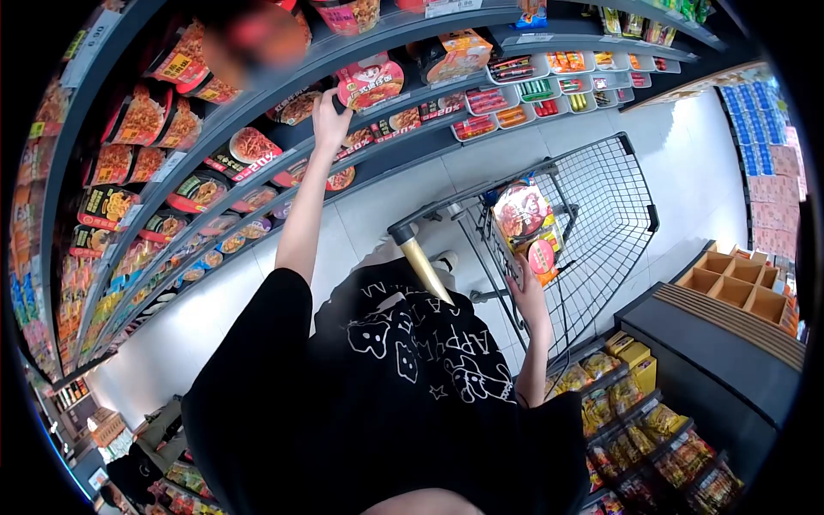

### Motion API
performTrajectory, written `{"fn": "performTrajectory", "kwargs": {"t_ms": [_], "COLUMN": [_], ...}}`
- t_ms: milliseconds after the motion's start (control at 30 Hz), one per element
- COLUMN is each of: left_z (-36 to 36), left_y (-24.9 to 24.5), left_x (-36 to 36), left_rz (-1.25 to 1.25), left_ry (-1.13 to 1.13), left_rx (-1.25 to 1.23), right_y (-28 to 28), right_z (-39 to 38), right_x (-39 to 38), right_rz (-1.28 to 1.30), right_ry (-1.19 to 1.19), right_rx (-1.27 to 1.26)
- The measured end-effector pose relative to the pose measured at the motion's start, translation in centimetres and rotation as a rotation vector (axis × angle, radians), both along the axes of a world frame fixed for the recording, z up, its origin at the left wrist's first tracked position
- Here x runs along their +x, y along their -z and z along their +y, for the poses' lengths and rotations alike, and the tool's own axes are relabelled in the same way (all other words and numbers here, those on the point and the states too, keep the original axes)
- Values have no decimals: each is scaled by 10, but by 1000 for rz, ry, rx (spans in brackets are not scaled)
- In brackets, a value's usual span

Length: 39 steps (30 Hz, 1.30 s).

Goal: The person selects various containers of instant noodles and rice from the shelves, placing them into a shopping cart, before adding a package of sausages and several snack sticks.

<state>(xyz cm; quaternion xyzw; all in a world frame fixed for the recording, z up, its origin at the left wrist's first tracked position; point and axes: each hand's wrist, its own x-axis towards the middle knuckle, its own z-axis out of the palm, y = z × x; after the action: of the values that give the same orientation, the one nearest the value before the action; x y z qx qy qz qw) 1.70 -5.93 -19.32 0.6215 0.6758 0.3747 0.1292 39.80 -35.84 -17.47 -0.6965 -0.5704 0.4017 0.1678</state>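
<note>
My left hand (331,122) reaches up to a shelf, its fingers closed on the edge of a red instant meal box (370,81) with a round picture on the lid. An orange and black meal box (455,56) stands to the right of it. My right hand (530,296) is low at the near side of a wire shopping cart (605,232). Its fingers are apart and rest beside a packet with a pink round label (542,257). Above that packet, a box with a food picture (521,209) lies in the cart.
Shelves (283,73) of instant meals curve along the left and top. Trays of sausage-like snacks (536,90) are at the upper right. The cart handle (427,272) is close to my body. Snack racks (631,412) and a wooden divided box (734,287) stand at the right.
</note>
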Motion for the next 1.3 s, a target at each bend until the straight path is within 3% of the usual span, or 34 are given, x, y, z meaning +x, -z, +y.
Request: {"fn": "performTrajectory", "kwargs": {"t_ms": [133, 200, 300, 433, 467, 600, 767, 833, 867, 900, 1067, 1233, 1300], "left_z": [51, 71, 93, 119, 125, 148, 179, 191, 195, 194, 204, 186, 172], "left_y": [-5, -20, -8, 0, 8, -5, 17, 36, 46, 42, 52, 41, 20], "left_x": [-1, 0, 6, 42, 54, 105, 141, 144, 142, 140, 133, 129, 130], "left_rz": [207, 229, 291, 378, 339, 263, 269, 233, 259, 253, 54, 76, 173], "left_ry": [1, 111, 190, 508, 573, 762, 781, 719, 728, 729, 845, 820, 723], "left_rx": [-119, -451, -326, -340, -147, -336, -233, -405, -360, -439, -374, -249, -419], "right_y": [-28, -32, -40, -54, -49, -44, -59, -60, -60, -60, -67, -60, -62], "right_z": [-16, -20, -23, -16, -16, -17, -21, -26, -29, -31, -38, -37, -34], "right_x": [-16, -20, -25, -41, -43, -60, -72, -73, -74, -75, -80, -83, -82], "right_rz": [-156, -173, -273, -266, -271, -332, -411, -407, -402, -402, -378, -502, -492], "right_ry": [213, 301, 345, 412, 401, 280, 350, 395, 417, 436, 516, 517, 531], "right_rx": [5, -15, 8, -71, -68, 103, 55, 51, 49, 46, 34, 70, -5]}}
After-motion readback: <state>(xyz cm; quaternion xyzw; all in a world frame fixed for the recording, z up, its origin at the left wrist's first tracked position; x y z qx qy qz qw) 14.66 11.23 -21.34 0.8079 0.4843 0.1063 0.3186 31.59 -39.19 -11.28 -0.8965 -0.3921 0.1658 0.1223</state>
